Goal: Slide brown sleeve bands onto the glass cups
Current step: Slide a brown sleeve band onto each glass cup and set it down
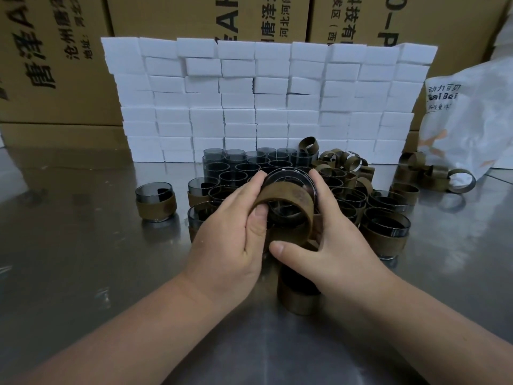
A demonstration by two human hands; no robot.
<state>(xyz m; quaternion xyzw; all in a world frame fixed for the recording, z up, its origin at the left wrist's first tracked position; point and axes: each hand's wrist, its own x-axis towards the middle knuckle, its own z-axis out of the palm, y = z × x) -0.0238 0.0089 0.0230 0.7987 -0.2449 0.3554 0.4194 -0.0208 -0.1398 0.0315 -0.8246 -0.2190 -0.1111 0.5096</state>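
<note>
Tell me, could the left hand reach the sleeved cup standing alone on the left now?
Probably yes: only bare table separates the left hand from that cup, though it must first release the brown band.

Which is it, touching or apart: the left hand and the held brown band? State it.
Touching. Head view: the left hand grips the brown band, thumb on its rim.

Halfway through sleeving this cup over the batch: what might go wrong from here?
1. The glass cup is held tilted in the left hand and right hand above the packed cups; a slip would likely knock glass on glass.
2. The brown band sits slanted, seemingly only partly on, and may jam or bunch.
3. The sleeved cup beneath the right wrist could get knocked over.
</note>
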